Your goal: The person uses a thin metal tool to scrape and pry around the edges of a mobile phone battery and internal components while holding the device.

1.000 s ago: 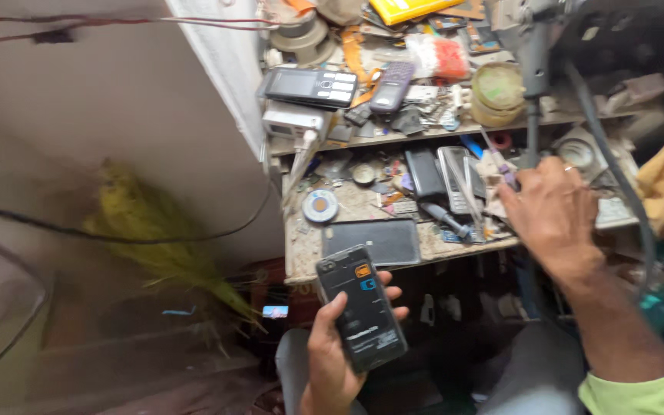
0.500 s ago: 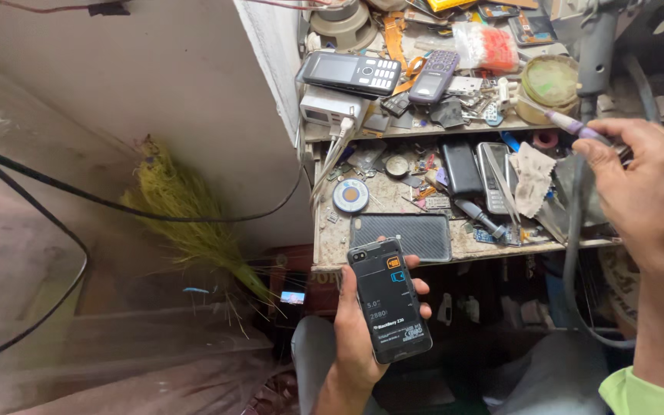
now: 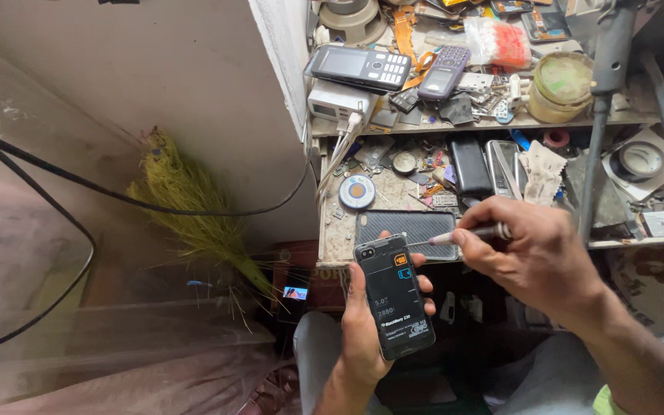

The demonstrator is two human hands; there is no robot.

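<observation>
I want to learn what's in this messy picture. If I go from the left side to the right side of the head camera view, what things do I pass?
Black cable → straw broom → phone in the left hand → screwdriver in the right hand → tape roll.

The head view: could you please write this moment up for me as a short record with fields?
Left hand: holds a black phone upright, back side up, stickers on it.
Right hand: grip closed on a thin screwdriver, tip at the phone's upper edge.
Bench: cluttered, two levels.
Lower level: dark ribbed phone cover, round tape roll, loose parts.
Upper shelf: keypad phone, round tub, orange bag.
Left of bench: yellow broom, black cable.
</observation>
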